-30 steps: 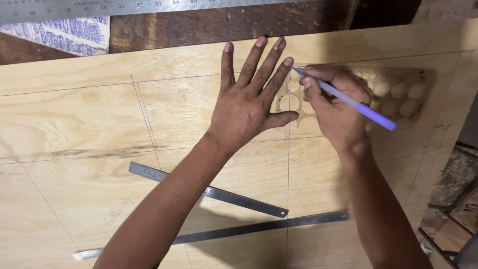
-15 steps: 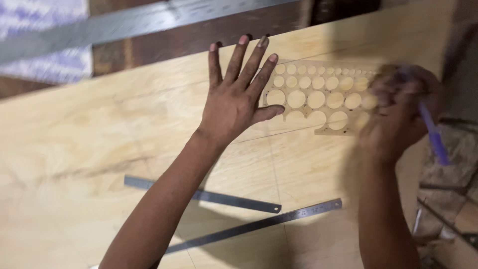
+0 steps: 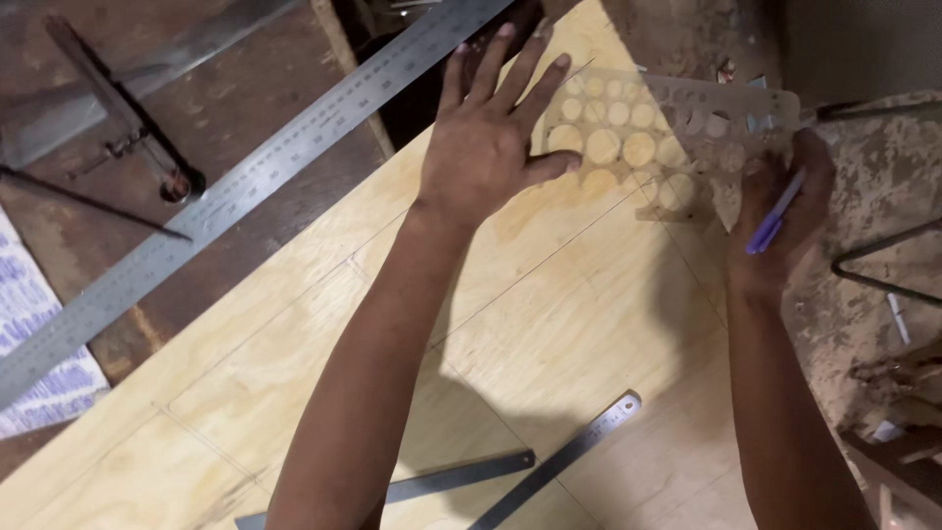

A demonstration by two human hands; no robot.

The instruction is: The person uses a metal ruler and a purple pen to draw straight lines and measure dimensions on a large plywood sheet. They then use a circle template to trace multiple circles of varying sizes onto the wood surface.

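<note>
left hand (image 3: 488, 147): fingers spread, flat on plywood sheet (image 3: 549, 324), thumb touching circle template (image 3: 667, 132) | right hand (image 3: 780, 211): pinching purple pen (image 3: 773, 218), gripping template's right edge | template: between hands, long axis left-right, overhanging sheet's far corner

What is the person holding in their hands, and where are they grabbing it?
The right hand holds a purple pen around its middle and grips the see-through plastic circle stencil at its right end. The left hand lies flat, holding nothing.
</note>
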